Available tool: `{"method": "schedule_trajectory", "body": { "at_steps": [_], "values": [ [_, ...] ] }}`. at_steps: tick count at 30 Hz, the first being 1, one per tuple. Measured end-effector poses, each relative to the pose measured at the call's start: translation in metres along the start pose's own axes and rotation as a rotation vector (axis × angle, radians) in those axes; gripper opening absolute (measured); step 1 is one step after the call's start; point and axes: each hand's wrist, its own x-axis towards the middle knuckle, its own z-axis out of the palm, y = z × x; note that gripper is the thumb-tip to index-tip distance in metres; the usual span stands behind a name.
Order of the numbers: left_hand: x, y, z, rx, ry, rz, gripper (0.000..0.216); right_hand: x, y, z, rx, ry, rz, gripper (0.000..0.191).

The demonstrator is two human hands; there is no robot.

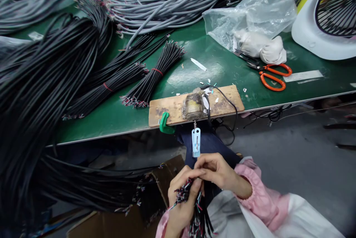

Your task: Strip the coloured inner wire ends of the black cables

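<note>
Across the green worktable (236,71) lie gray cables (167,9), black cables (69,52) and orange-handled scissors (260,69). A green clamp (164,123) grips a wooden board (229,98) at the near edge. Below the blue clip (196,151), the left hand (180,197) clasps a black wire bundle (202,215); the right hand's (217,171) fingertips pinch together, their contents hidden.

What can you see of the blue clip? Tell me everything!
The clip is light blue and looks plastic, with a dark hole near its top and a slot down its middle. It sticks out past the edge of the green table from a metal shaft, close to the right hand; touching is unclear.
</note>
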Motion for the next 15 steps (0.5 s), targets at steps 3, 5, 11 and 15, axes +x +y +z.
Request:
{"method": "schedule_trajectory", "body": {
  "at_steps": [3, 5, 11, 15],
  "values": [
    [0.000, -0.002, 0.002, -0.145, 0.053, -0.018, 0.011, 0.007, -0.010, -0.004, -0.076, 0.075, -0.067, 0.041],
    [0.001, -0.002, 0.002, -0.184, 0.093, 0.036, 0.012, 0.016, -0.018, -0.007, -0.085, 0.172, -0.105, 0.041],
    [0.019, 0.015, 0.008, -0.028, 0.176, 0.313, 0.009, 0.050, -0.041, -0.001, -0.024, 0.201, -0.168, 0.058],
    [0.028, 0.020, 0.020, 0.079, 0.324, 0.394, 0.013, 0.056, -0.046, 0.004, 0.031, 0.171, -0.152, 0.056]
  ]
}}
